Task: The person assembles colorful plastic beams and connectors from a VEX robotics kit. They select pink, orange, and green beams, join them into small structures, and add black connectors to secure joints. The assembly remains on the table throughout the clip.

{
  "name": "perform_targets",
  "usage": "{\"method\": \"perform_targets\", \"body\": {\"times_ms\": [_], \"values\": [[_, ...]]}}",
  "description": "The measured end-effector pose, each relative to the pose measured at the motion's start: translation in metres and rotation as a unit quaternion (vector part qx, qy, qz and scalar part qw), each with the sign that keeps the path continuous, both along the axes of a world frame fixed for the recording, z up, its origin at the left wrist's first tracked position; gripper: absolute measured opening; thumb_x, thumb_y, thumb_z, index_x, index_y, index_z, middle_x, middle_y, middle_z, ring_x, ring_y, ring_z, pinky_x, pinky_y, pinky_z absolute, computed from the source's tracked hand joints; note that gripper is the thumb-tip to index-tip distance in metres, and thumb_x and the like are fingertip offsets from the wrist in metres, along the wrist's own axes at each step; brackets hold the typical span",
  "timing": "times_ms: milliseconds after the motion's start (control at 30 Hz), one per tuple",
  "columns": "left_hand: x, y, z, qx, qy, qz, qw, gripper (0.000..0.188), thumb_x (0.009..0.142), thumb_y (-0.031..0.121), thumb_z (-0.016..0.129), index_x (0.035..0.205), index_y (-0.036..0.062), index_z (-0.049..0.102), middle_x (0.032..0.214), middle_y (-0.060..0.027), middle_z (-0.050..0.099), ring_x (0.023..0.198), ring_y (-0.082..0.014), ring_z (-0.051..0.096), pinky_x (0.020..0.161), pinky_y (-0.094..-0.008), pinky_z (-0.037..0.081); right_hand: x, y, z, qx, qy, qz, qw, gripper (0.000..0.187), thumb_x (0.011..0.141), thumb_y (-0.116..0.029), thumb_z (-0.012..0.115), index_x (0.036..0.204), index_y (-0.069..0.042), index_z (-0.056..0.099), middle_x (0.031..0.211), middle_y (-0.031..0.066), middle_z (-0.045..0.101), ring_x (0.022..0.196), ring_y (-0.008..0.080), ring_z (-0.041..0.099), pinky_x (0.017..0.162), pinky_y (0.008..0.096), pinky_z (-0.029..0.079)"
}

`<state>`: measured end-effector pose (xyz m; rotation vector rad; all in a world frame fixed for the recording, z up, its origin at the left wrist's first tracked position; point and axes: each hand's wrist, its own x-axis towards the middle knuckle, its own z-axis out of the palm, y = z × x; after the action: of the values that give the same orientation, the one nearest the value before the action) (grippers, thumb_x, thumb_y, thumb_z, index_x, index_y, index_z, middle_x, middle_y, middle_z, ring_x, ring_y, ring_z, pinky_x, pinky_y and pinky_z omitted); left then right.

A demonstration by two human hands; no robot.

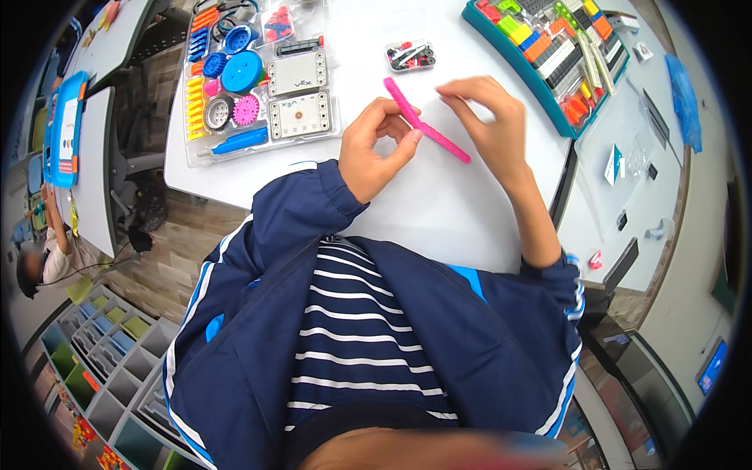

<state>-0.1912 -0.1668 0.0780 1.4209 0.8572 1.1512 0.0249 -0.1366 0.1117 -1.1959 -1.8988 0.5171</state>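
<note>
My left hand pinches a bright pink bent beam, a plastic building piece with holes, at its bend. One arm of the beam points away from me; the other slants down to the right. To the right of the beam, my right hand is raised above the table, thumb and forefinger tips brought together. Anything between those tips is too small to make out. Beyond both hands sits a small clear box of black, red and white connector pieces.
A clear parts tray at the left holds wheels, gears and grey modules. At the far right stands a teal bin of coloured beams. Another table adjoins on the right. A person is at far left, near grey storage bins.
</note>
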Motion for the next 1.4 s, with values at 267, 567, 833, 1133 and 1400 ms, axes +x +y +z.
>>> {"method": "perform_targets", "body": {"times_ms": [267, 567, 833, 1133, 1400], "values": [[-0.010, 0.004, 0.006, -0.130, -0.097, -0.011, 0.987, 0.030, 0.104, 0.006, 0.062, 0.132, -0.0017, 0.052, 0.118, -0.0136, 0.068, 0.097, -0.0191, 0.069, 0.082, -0.0310, 0.054, -0.037, 0.056, -0.012, 0.044, 0.020, 0.003, 0.999, 0.020, 0.087, 0.001, 0.078, 0.106, -0.004, 0.081, 0.103, 0.0087, 0.079, 0.097, 0.0190, 0.071, 0.091, 0.0297, 0.054], [-0.008, 0.004, 0.000, -0.085, -0.104, -0.018, 0.991, 0.031, 0.105, 0.005, 0.061, 0.134, -0.0044, 0.054, 0.120, -0.0157, 0.068, 0.103, -0.0229, 0.071, 0.083, -0.0327, 0.057, -0.021, -0.018, 0.020, -0.081, 0.052, 0.017, 0.995, 0.017, 0.087, 0.003, 0.076, 0.103, -0.002, 0.080, 0.095, 0.0081, 0.079, 0.083, 0.0167, 0.072, 0.071, 0.0267, 0.054], [-0.004, 0.004, 0.002, -0.080, -0.110, 0.007, 0.991, 0.028, 0.101, 0.000, 0.067, 0.126, -0.0081, 0.061, 0.117, -0.0141, 0.070, 0.104, -0.0203, 0.071, 0.085, -0.0332, 0.060, -0.029, -0.020, 0.019, -0.041, 0.017, 0.040, 0.998, 0.022, 0.085, 0.008, 0.075, 0.105, -0.002, 0.079, 0.098, 0.0094, 0.076, 0.085, 0.0178, 0.072, 0.075, 0.0286, 0.057], [-0.005, 0.004, 0.000, -0.086, -0.088, -0.010, 0.992, 0.027, 0.100, -0.001, 0.067, 0.126, -0.0085, 0.061, 0.115, -0.0165, 0.071, 0.102, -0.0219, 0.073, 0.087, -0.0330, 0.062, -0.031, -0.026, 0.018, -0.050, -0.012, 0.011, 0.999, 0.020, 0.086, 0.005, 0.077, 0.105, 0.000, 0.077, 0.099, 0.0107, 0.077, 0.089, 0.0178, 0.074, 0.080, 0.0282, 0.059], [-0.006, 0.006, 0.005, -0.104, -0.124, -0.003, 0.987, 0.026, 0.101, 0.001, 0.066, 0.125, -0.0059, 0.058, 0.115, -0.0164, 0.071, 0.103, -0.0225, 0.072, 0.086, -0.0323, 0.062, -0.032, -0.022, 0.010, -0.034, 0.074, 0.024, 0.996, 0.017, 0.085, 0.006, 0.077, 0.102, 0.000, 0.077, 0.098, 0.0100, 0.077, 0.084, 0.0186, 0.076, 0.076, 0.0284, 0.060]]}}
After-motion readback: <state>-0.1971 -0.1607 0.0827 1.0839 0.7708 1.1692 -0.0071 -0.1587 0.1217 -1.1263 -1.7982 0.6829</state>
